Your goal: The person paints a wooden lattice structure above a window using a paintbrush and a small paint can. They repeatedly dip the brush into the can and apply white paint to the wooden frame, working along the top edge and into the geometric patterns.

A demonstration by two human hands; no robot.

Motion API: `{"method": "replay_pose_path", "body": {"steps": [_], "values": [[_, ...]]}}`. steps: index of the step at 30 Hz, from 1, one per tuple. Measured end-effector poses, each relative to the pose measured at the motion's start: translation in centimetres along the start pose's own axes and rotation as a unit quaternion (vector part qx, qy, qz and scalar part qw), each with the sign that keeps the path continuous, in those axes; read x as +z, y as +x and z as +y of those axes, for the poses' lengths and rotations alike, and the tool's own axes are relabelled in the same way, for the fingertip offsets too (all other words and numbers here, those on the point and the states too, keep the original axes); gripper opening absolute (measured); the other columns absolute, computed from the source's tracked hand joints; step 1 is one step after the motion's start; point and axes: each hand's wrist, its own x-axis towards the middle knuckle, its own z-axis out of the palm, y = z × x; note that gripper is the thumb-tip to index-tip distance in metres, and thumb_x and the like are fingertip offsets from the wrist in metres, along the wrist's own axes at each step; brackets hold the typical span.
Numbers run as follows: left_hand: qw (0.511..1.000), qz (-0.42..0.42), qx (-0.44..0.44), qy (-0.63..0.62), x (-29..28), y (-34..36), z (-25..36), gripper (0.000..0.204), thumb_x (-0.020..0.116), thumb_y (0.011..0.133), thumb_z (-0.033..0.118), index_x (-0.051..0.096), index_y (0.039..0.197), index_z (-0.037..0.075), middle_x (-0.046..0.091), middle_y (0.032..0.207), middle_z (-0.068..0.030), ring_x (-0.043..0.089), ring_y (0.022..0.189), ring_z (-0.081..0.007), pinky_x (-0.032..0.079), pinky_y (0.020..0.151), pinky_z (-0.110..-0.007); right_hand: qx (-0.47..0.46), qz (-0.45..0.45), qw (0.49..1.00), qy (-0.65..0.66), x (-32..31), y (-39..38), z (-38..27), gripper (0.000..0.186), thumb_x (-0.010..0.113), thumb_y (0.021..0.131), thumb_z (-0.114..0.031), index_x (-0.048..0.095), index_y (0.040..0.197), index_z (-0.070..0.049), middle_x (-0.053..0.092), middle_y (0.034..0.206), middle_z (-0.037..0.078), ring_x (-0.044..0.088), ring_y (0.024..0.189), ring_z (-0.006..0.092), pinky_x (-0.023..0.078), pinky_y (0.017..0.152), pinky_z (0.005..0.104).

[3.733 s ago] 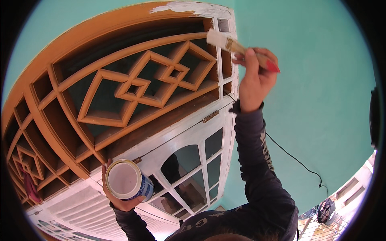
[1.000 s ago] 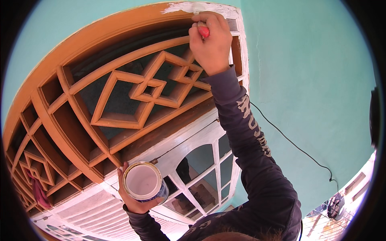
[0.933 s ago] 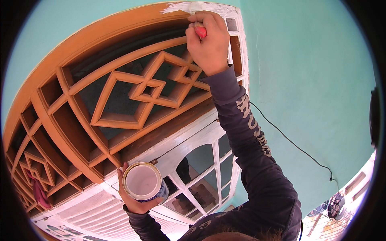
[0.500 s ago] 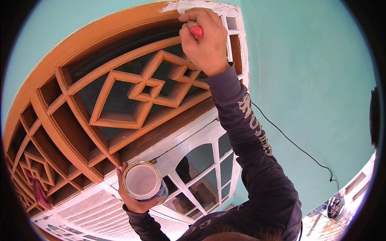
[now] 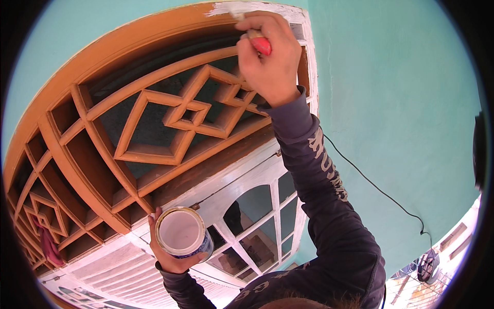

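Observation:
A paintbrush with a red handle (image 5: 261,46) is gripped in my right hand (image 5: 272,62), raised at the top of an arched wooden frame (image 5: 128,36). Its pale bristles, blurred, are at the border where white paint (image 5: 262,7) meets the orange-brown wood. I cannot tell whether they touch the frame. Lower down, my left hand (image 5: 172,261) holds an open paint can (image 5: 207,244), its fingers wrapped round the side. The can has a blue label and whitish paint inside, and its mouth faces up.
Below the arch's diamond lattice (image 5: 177,129) are white-painted shutters (image 5: 123,268) and a white paned window (image 5: 275,206). A dark red cloth (image 5: 50,247) hangs on the left lattice. A black cable (image 5: 381,183) runs down the turquoise wall (image 5: 401,103) at right.
My right hand and the brush have moved slightly right and down, leaving more of the fresh white paint on the frame in sight. The left hand and can have hardly moved.

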Motion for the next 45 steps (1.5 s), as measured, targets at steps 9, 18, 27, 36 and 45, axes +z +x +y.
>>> {"method": "replay_pose_path", "body": {"steps": [9,18,27,36,45], "values": [[1.0,-0.005,-0.01,-0.018,0.4,0.2,0.6,0.148,0.101,0.048,0.041,0.013,0.157,-0.007,0.033,0.159,-0.027,0.053,0.134,-0.0331,0.044,0.112,-0.046,0.002,0.013,0.999,-0.037,1.2,-0.7,1.7,0.021,0.065,0.073,0.001,0.064,0.092,-0.007,0.064,0.096,0.011,0.057,0.092,0.0349,0.049,0.082,0.0433],[1.0,0.007,-0.004,-0.019,0.6,0.3,0.8,0.149,0.1,0.049,0.046,0.012,0.156,-0.008,0.042,0.15,-0.0266,0.056,0.13,-0.033,0.045,0.11,-0.045,-0.001,-0.001,1.0,-0.003,1.8,-0.4,0.6,0.021,0.064,0.072,0.001,0.064,0.091,-0.007,0.064,0.095,0.011,0.057,0.092,0.0355,0.049,0.081,0.044],[1.0,0.014,0.006,-0.011,1.1,0.6,1.4,0.146,0.099,0.051,0.047,0.013,0.155,-0.01,0.053,0.139,-0.0254,0.06,0.125,-0.0326,0.046,0.109,-0.043,-0.005,-0.021,1.0,0.015,1.6,0.3,0.0,0.022,0.061,0.069,0.003,0.064,0.088,-0.007,0.064,0.093,0.012,0.058,0.087,0.0372,0.049,0.08,0.0441],[1.0,0.021,0.006,-0.009,1.4,0.8,1.9,0.145,0.098,0.054,0.048,0.012,0.154,-0.012,0.063,0.128,-0.0244,0.065,0.12,-0.0324,0.047,0.108,-0.042,-0.013,-0.023,0.998,0.058,2.0,0.6,-0.5,0.023,0.061,0.067,0.003,0.065,0.087,-0.008,0.065,0.092,0.012,0.06,0.088,0.0363,0.051,0.078,0.0431],[1.0,0.022,0.014,-0.011,1.4,0.8,1.7,0.145,0.098,0.054,0.048,0.012,0.154,-0.012,0.063,0.128,-0.0242,0.064,0.122,-0.0322,0.046,0.109,-0.042,-0.009,-0.039,0.996,0.08,2.4,0.7,-1.9,0.02,0.06,0.069,0.004,0.068,0.086,-0.004,0.07,0.098,0.012,0.066,0.091,0.0305,0.053,0.082,0.0365]]}}
